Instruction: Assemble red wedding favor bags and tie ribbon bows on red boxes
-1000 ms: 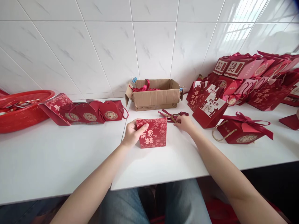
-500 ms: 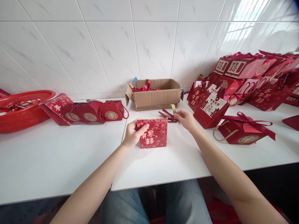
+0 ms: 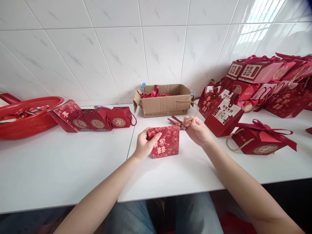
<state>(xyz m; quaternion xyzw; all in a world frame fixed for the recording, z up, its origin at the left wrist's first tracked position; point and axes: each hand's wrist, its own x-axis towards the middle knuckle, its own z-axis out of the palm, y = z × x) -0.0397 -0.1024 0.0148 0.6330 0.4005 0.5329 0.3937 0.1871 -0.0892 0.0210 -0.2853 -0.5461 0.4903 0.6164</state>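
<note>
My left hand (image 3: 146,143) grips the left side of a red patterned gift box (image 3: 170,143), thumb across its front, which bears white and pink characters. The box is upright over the white table. Just to its right, my right hand (image 3: 198,130) pinches one end of a tan strap (image 3: 195,109), which curves up and over to the left. Behind the box and close to my right fingertips, dark red straps (image 3: 175,121) lie loose on the table.
An open cardboard box (image 3: 165,105) holding red ribbon stands against the tiled wall. Red gift boxes (image 3: 97,119) and a red plastic basket (image 3: 31,122) are at the left. A beribboned box (image 3: 258,146), upright bags (image 3: 223,117) and a pile of gift boxes (image 3: 258,71) occupy the right.
My right hand has lifted the tan strap off the table and turned, so the strap now arcs above it. My left hand still holds the red box.
</note>
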